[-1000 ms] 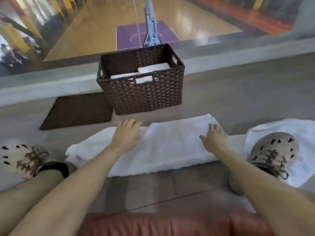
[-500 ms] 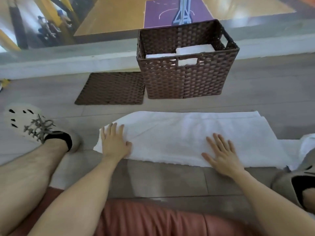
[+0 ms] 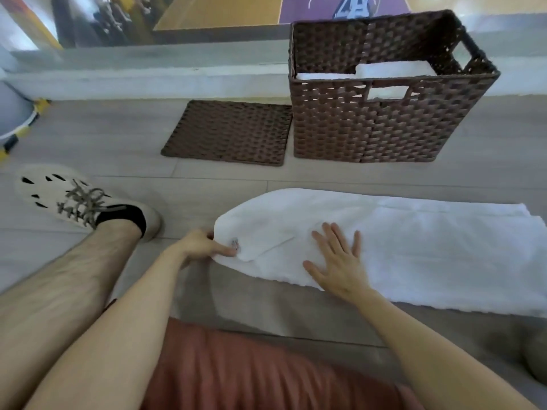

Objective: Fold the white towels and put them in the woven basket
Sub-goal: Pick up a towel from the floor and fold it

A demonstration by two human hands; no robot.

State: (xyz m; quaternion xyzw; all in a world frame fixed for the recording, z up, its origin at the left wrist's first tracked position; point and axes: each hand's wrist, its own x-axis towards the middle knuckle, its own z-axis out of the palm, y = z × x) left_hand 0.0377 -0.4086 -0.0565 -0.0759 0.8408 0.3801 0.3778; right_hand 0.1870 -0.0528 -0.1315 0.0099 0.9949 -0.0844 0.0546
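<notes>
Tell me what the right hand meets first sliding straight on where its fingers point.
The right hand lies flat on the white towel; past its far edge comes bare floor, then probably the woven basket, near its left front corner.

fluffy cloth towel (image 3: 414,250), woven wicker basket (image 3: 370,125)

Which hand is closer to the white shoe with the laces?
The left hand. It grips the left end of the white towel, just to the right of the shoe. The right hand lies flat on the towel, farther to the right.
</notes>
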